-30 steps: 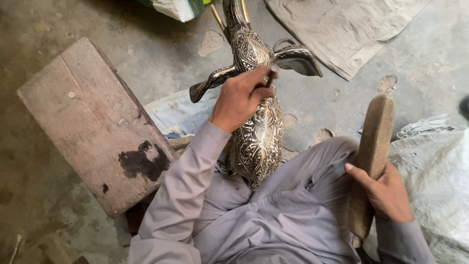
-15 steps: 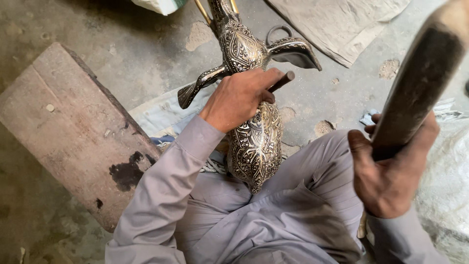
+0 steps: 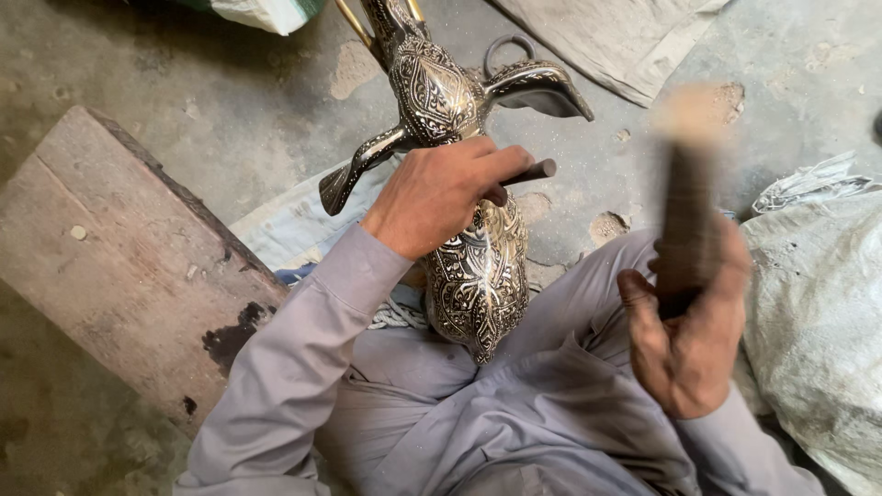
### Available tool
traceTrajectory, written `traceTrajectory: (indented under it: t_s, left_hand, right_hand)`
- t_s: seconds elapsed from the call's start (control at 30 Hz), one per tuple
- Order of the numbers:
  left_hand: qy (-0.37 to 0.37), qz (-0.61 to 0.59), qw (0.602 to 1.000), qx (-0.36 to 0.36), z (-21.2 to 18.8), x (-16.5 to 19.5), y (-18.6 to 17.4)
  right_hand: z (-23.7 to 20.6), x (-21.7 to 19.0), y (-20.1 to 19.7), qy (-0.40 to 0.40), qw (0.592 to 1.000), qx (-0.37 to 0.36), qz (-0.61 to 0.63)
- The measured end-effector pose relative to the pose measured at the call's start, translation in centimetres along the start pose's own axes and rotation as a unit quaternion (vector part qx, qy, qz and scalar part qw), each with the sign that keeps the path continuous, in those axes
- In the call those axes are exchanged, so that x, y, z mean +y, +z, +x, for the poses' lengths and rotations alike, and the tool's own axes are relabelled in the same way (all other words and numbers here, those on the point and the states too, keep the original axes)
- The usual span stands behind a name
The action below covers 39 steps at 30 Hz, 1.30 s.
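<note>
A dark metal animal figure [image 3: 473, 266] with fine silver engraving lies across my lap, its ears spread to both sides. My left hand [image 3: 439, 191] rests on the figure's neck and grips a small dark metal chisel [image 3: 535, 171] that pokes out to the right. My right hand [image 3: 687, 342] is raised at the right and grips a wooden mallet [image 3: 687, 211], which is blurred with motion. The mallet stands apart from the chisel, to its right.
A worn wooden block [image 3: 129, 257] lies on the concrete floor at the left. Grey cloth [image 3: 625, 37] lies at the top right, a pale sack [image 3: 818, 294] at the right edge. A metal ring [image 3: 503, 46] sits behind the figure.
My right hand has swung the mallet from low at my side upward, then back down toward the middle. The left hand stays on the figure with the chisel.
</note>
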<state>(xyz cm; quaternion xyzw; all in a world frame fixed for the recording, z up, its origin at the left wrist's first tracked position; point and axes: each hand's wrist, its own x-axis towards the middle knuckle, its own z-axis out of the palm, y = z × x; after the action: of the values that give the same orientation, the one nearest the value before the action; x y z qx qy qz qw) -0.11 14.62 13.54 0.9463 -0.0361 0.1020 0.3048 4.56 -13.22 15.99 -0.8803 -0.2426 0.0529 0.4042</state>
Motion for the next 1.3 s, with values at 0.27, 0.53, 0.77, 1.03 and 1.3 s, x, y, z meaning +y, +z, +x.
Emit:
traceTrajectory:
  t_s: [0.27, 0.53, 0.77, 1.03, 1.3]
  left_hand:
    - [0.017, 0.054, 0.998, -0.001, -1.0, 1.2, -0.1]
    - [-0.087, -0.084, 0.955, 0.269, -3.5, 0.5, 1.0]
    - [-0.220, -0.441, 0.762, 0.421, -4.3, 0.0, 6.5]
    - [-0.232, -0.410, 0.740, 0.480, -3.9, 0.6, 9.3]
    - [-0.215, -0.418, 0.730, 0.497, -3.5, 0.5, 9.4]
  right_hand:
    - [-2.4, 1.7, 0.7, -0.067, 0.995, 0.016, -0.075]
    - [-1.4, 3.5, -1.5, 0.057, 0.996, -0.054, -0.049]
    - [-0.6, 3.6, -3.1, 0.079, 0.996, -0.033, -0.006]
    - [5.9, -3.6, -4.0, -0.245, 0.936, 0.019, -0.253]
    - [13.0, -12.4, 0.2, -0.508, 0.787, 0.042, -0.347]
